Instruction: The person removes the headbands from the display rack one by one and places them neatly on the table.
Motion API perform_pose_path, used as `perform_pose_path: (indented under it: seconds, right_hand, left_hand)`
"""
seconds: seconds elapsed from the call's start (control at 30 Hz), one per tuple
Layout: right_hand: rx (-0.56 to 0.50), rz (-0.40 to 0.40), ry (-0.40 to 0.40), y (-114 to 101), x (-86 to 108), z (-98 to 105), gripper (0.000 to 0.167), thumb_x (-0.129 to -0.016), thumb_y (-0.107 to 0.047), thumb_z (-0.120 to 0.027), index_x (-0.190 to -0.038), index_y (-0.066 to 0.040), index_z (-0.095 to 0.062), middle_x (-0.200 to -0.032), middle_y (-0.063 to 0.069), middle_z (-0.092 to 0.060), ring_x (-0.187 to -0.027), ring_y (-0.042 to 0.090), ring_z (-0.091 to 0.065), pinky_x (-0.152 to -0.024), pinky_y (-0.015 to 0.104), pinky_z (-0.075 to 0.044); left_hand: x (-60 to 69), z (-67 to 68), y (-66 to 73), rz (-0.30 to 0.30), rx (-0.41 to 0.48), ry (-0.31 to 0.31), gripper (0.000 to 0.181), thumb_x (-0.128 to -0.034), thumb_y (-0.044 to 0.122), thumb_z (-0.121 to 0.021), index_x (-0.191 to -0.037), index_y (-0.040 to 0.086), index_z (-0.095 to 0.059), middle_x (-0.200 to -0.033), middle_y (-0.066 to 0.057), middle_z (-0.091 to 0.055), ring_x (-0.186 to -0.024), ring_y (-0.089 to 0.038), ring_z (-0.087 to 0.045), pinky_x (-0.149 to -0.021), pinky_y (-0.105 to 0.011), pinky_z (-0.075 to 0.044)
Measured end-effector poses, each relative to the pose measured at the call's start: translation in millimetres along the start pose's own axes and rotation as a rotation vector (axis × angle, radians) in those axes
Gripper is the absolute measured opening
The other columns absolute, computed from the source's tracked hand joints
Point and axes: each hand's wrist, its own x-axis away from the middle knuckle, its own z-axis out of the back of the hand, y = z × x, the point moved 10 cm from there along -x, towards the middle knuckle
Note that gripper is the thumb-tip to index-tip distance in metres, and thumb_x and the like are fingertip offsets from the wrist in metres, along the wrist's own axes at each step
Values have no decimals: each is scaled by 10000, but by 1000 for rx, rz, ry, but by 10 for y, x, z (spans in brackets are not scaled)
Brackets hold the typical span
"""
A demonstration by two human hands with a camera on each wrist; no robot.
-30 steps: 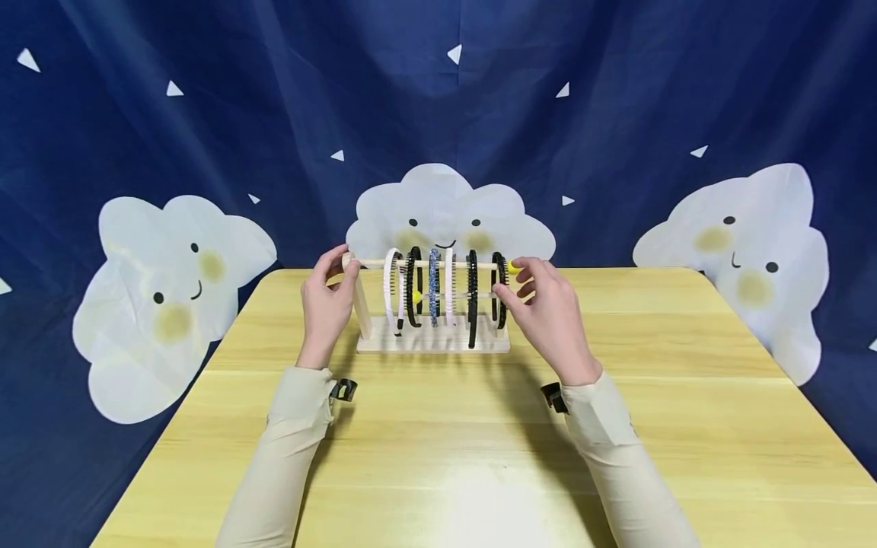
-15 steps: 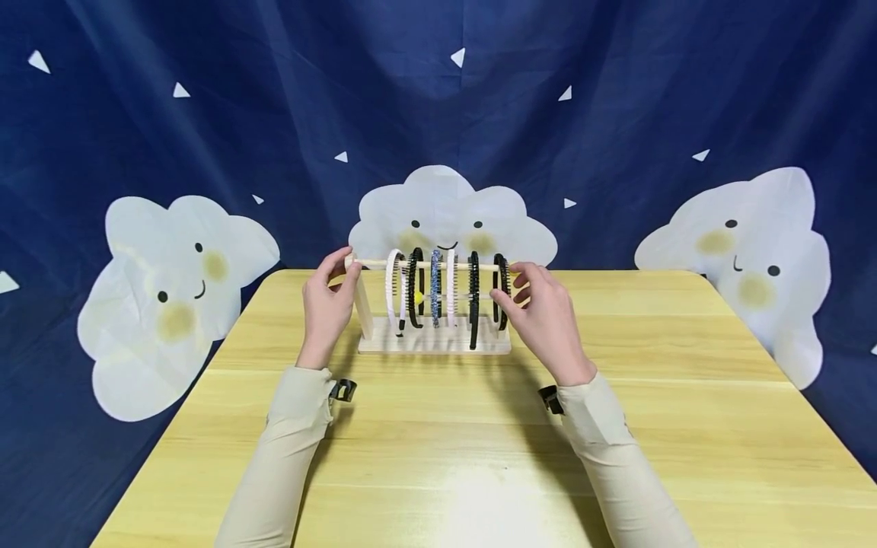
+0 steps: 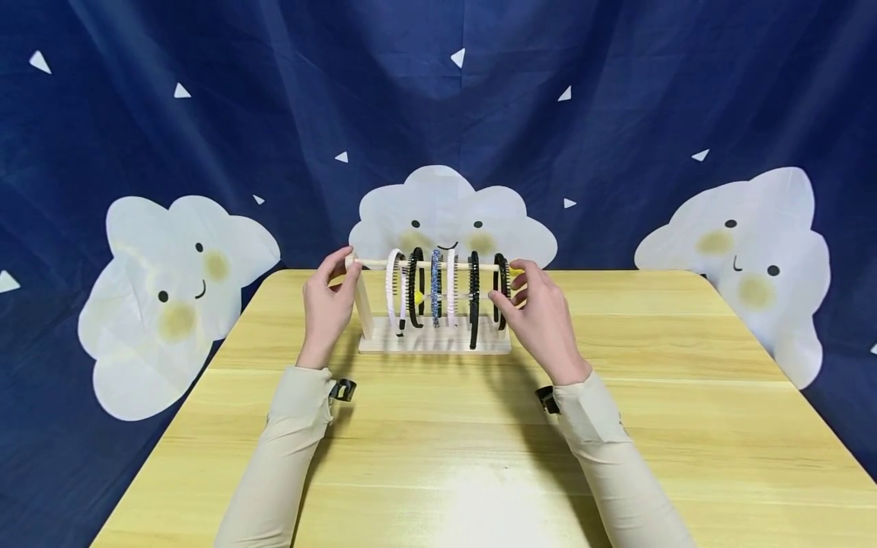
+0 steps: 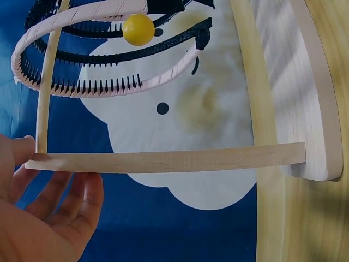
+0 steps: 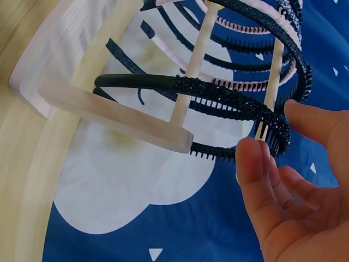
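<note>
A wooden stand (image 3: 432, 346) holds several toothed headbands on its upper rod (image 3: 373, 263). My left hand (image 3: 327, 304) pinches the top of the left upright where that rod joins, as the left wrist view shows. My right hand (image 3: 544, 320) is at the rod's other end, its thumb and fingers around the black beaded headband (image 5: 234, 101). A yellow ball (image 3: 515, 272) at that end is mostly hidden behind the fingers. Further left hang a long black headband (image 3: 474, 304), a pale pink one (image 3: 451, 293), a blue glittery one (image 3: 435, 293), another black one and a white one (image 3: 391, 293).
The stand rests near the back of a light wooden table (image 3: 438, 426). A second, lower rod (image 5: 191, 71) ends in a yellow ball (image 4: 138, 29). Behind hangs a dark blue cloth (image 3: 438, 91) with cloud faces.
My right hand has shifted slightly left along the rod's end, covering more of the yellow ball. The left hand stays at the upright. The headbands hold their places.
</note>
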Motion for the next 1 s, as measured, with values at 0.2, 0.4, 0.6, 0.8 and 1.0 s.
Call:
perform_pose_path:
  seconds: [0.2, 0.4, 0.6, 0.8, 1.0]
  right_hand:
    - [1, 0, 4, -6, -7, 1, 509, -918, -219, -781, -1334, -6, -579, -946, 124, -663, -798, 262, -703, -701, 422, -550]
    - [15, -3, 1, -6, -26, -3, 436, -929, -181, -753, -1295, 12, -616, -945, 121, -666, -811, 263, -696, -722, 422, -546]
    - [-3, -6, -7, 6, -28, -6, 406, -926, -160, -754, -1262, 37, -638, -972, 140, -666, -845, 278, -708, -770, 431, -557]
    - [-25, -8, -20, 13, -31, -8, 416, -935, -148, -753, -1278, 53, -635, -1004, 161, -659, -899, 301, -712, -780, 429, -578]
    - [-50, -24, -23, 29, -42, 4, 421, -947, -148, -741, -1292, 62, -624, -1035, 173, -654, -936, 309, -707, -768, 408, -602]
  left_hand:
    - [-1, 1, -5, 4, 6, 1, 345, -1019, 83, -626, -1346, -27, -636, -1236, -276, -672, -1102, -378, -643, -816, -275, -486]
    - [-2, 1, -4, 3, 6, -2, 348, -1021, 81, -622, -1351, -29, -631, -1238, -281, -669, -1108, -389, -643, -837, -369, -497]
    - [7, 3, 4, 3, 2, -3, 349, -1021, 80, -622, -1351, -31, -631, -1238, -284, -669, -1107, -399, -642, -779, -173, -461]
    - [12, 1, 18, 2, 4, -4, 349, -1022, 87, -623, -1349, -32, -631, -1241, -283, -668, -1108, -405, -641, -752, -119, -439]
    - [7, 2, 17, 6, -2, 2, 342, -1021, 83, -622, -1343, -30, -636, -1236, -282, -668, -1108, -401, -642, -794, -234, -469]
